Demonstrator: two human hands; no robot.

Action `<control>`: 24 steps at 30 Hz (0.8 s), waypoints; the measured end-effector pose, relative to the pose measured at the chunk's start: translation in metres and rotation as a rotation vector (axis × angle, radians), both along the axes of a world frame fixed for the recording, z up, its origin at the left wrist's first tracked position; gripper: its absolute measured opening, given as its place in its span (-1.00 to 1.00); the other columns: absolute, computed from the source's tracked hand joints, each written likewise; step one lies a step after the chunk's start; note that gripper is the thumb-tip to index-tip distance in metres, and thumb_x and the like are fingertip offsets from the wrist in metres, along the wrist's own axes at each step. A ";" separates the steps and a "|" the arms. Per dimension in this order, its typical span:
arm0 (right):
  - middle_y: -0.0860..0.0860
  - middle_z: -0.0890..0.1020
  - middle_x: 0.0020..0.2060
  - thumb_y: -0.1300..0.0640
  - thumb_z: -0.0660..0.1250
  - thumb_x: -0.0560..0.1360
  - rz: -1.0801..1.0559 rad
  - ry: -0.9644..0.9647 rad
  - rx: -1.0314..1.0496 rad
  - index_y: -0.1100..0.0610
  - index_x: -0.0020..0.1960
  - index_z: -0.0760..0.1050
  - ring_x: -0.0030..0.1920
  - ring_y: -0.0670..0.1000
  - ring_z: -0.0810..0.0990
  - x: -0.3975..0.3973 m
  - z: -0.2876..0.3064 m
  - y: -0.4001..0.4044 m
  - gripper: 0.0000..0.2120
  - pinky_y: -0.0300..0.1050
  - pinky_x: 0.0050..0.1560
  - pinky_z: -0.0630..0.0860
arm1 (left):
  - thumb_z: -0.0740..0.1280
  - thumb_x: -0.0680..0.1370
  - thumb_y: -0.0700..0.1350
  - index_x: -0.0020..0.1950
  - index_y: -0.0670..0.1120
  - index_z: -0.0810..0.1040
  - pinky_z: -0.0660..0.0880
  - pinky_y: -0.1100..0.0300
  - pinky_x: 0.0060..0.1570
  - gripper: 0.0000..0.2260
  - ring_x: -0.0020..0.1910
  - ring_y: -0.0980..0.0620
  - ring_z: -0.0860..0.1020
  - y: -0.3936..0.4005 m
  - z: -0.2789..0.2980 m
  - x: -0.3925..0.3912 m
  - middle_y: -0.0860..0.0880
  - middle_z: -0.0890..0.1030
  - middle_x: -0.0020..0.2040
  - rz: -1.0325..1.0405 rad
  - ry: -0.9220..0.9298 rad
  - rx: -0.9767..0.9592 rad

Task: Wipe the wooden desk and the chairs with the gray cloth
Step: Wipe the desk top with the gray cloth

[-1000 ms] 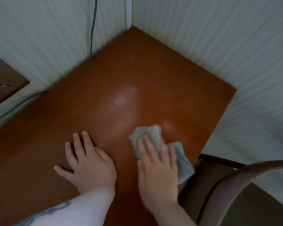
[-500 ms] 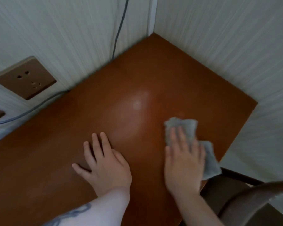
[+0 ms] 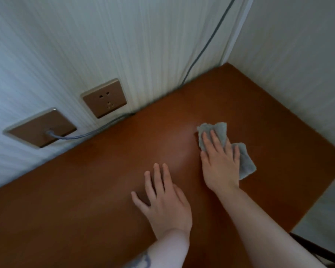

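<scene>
Gray cloth (image 3: 220, 132) (unlabeled) under flat right hand (image 3: 219, 163); left hand (image 3: 165, 202) flat on desk (image 3: 85, 200).

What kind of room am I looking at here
Probably a bedroom or hotel room corner: a wooden desk fits against striped wallpaper, with two wall sockets and a plugged-in cable beside it. A right hand presses a gray cloth on it.

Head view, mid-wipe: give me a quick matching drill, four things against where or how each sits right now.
Things:
1. gray cloth
2. left hand
3. gray cable
4. square bronze wall socket

States:
A. flat on the bare wooden desk
B. nothing plugged in
C. pressed under the right hand
D. runs from the lower wall plate

Pairs: 1-C, 2-A, 3-D, 4-B
</scene>
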State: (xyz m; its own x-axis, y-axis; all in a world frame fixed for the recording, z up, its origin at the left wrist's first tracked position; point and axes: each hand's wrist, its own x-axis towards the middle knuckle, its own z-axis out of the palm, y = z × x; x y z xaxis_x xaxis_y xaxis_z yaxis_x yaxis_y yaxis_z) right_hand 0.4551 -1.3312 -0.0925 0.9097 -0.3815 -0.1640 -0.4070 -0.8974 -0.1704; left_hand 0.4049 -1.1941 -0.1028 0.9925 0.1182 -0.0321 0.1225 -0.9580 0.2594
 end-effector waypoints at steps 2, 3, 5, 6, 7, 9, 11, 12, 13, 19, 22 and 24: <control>-0.20 -0.14 0.55 -0.08 -0.11 0.66 0.030 0.024 -0.006 -0.17 0.56 -0.18 0.55 0.03 -0.17 0.002 0.002 0.001 -0.49 0.07 0.50 -0.28 | 0.05 0.49 0.02 0.35 0.07 0.48 0.18 -0.22 0.31 -0.53 0.38 -0.01 0.38 0.006 0.006 0.005 0.07 0.49 0.36 -0.023 -0.010 -0.062; -0.21 -0.15 0.54 -0.08 -0.12 0.66 0.039 0.048 0.004 -0.17 0.56 -0.19 0.55 0.03 -0.17 0.002 0.001 -0.002 -0.49 0.06 0.50 -0.28 | 0.09 0.47 0.01 0.29 0.06 0.53 0.23 -0.16 0.28 -0.57 0.31 0.00 0.42 0.008 0.006 0.010 0.07 0.53 0.29 -0.043 -0.019 -0.087; -0.24 -0.19 0.51 -0.11 -0.16 0.65 0.077 0.071 0.025 -0.19 0.55 -0.20 0.55 0.04 -0.16 0.008 0.004 -0.007 -0.51 0.06 0.51 -0.28 | 0.22 0.48 -0.06 0.19 0.06 0.57 0.25 -0.05 0.22 -0.69 0.18 0.00 0.45 0.020 0.006 0.032 0.06 0.57 0.19 -0.009 -0.084 -0.155; -0.26 -0.22 0.49 -0.13 -0.21 0.63 0.098 0.074 0.033 -0.19 0.55 -0.20 0.55 0.05 -0.15 0.011 0.005 -0.008 -0.51 0.06 0.50 -0.28 | 0.28 0.48 -0.10 0.18 0.05 0.56 0.22 -0.02 0.20 -0.71 0.17 -0.01 0.44 0.026 0.007 0.046 0.05 0.56 0.19 0.043 -0.107 -0.186; -0.27 -0.23 0.47 -0.16 -0.27 0.59 0.142 0.084 0.030 -0.20 0.54 -0.20 0.55 0.06 -0.12 0.013 0.006 -0.006 -0.49 0.05 0.50 -0.29 | 0.31 0.48 -0.13 0.20 0.04 0.55 0.19 -0.01 0.19 -0.70 0.20 -0.02 0.40 0.032 0.006 0.059 0.03 0.53 0.22 0.106 -0.121 -0.211; -0.25 -0.13 0.50 -0.17 -0.25 0.57 0.393 0.087 0.023 -0.22 0.55 -0.11 0.54 0.10 0.03 0.015 0.009 0.008 -0.46 0.05 0.49 -0.28 | 0.27 0.51 -0.13 0.24 0.02 0.51 0.18 -0.05 0.21 -0.70 0.29 -0.04 0.33 0.040 0.004 0.080 -0.01 0.47 0.32 0.239 -0.159 -0.248; -0.21 0.05 0.53 -0.08 -0.06 0.60 0.746 0.095 0.068 -0.20 0.55 0.01 0.53 0.09 0.10 0.019 0.007 0.035 -0.49 0.08 0.47 -0.23 | 0.16 0.56 -0.09 0.28 -0.03 0.47 0.17 -0.10 0.27 -0.69 0.34 -0.07 0.30 0.046 0.001 0.089 -0.05 0.41 0.38 0.347 -0.219 -0.317; -0.20 0.09 0.54 -0.03 0.01 0.60 0.911 0.101 0.098 -0.18 0.56 0.02 0.55 0.05 0.01 0.025 0.006 0.050 -0.47 0.07 0.47 -0.25 | 0.11 0.57 -0.05 0.29 -0.06 0.45 0.15 -0.11 0.29 -0.67 0.35 -0.09 0.30 0.047 -0.001 0.091 -0.07 0.40 0.39 0.378 -0.251 -0.354; -0.17 0.11 0.54 0.00 0.04 0.59 1.038 0.102 0.129 -0.14 0.56 0.02 0.56 0.01 -0.09 0.034 0.003 0.063 -0.44 0.05 0.47 -0.30 | 0.07 0.57 -0.04 0.30 -0.09 0.44 0.15 -0.13 0.31 -0.65 0.36 -0.11 0.32 0.048 -0.002 0.091 -0.09 0.40 0.39 0.402 -0.281 -0.383; -0.19 0.08 0.54 -0.01 0.01 0.65 0.954 -0.018 0.148 -0.15 0.55 0.10 0.54 -0.01 -0.08 0.107 0.003 0.076 -0.53 -0.09 0.41 -0.41 | 0.11 0.58 -0.03 0.34 -0.14 0.41 0.08 -0.20 0.39 -0.62 0.38 -0.14 0.32 0.047 -0.005 0.091 -0.12 0.39 0.40 0.381 -0.297 -0.376; -0.18 0.16 0.52 -0.11 -0.16 0.61 0.543 -0.123 0.080 -0.13 0.53 0.16 0.54 0.03 0.02 0.112 -0.002 0.037 -0.49 -0.09 0.44 -0.34 | 0.10 0.55 -0.02 0.35 -0.11 0.39 0.03 -0.21 0.41 -0.61 0.40 -0.12 0.28 0.047 -0.004 0.091 -0.09 0.37 0.42 0.340 -0.230 -0.312; -0.18 0.11 0.53 -0.08 -0.14 0.65 0.339 -0.118 0.018 -0.14 0.55 0.09 0.54 0.02 -0.01 0.105 -0.005 0.001 -0.53 -0.04 0.48 -0.26 | 0.07 0.55 0.00 0.37 -0.08 0.38 0.01 -0.23 0.42 -0.58 0.43 -0.09 0.25 0.047 -0.006 0.093 -0.07 0.35 0.44 0.309 -0.167 -0.255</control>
